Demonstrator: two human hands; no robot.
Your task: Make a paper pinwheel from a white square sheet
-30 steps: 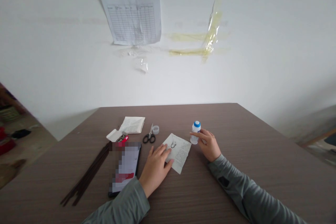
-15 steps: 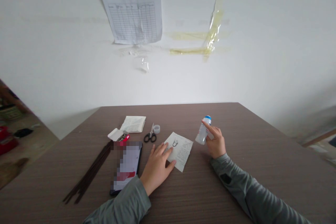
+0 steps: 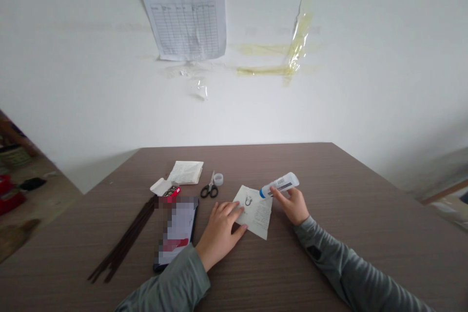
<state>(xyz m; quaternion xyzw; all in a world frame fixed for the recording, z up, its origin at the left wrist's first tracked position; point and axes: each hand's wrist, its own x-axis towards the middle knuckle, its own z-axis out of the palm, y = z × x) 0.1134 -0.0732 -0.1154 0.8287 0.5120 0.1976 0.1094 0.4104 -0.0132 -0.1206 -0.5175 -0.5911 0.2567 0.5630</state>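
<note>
Bottle, white, with blue nozzle end: one, held in the right hand, grip narrow, closed around the body. Position: right of centre, tipped nearly level, blue end to the left over the far right part of the printed paper; contact with it cannot be told. Half a second ago the blue end pointed up; now it is lowered leftward.

Printed paper: one sheet, on the worktop; its near corner has swung to the right since the last frame. Left hand: in the same place, grip wide, fingers spread on the sheet's left edge, covering part of it. The bottle hides some of the far right corner.

Surroundings, left side: phone, partly pixelated, just left of the left hand; dark strips, a bundle, farther left; small red-and-white box, lid raised; folded papers, far; black-handled scissors, beside a small clear round container.
</note>
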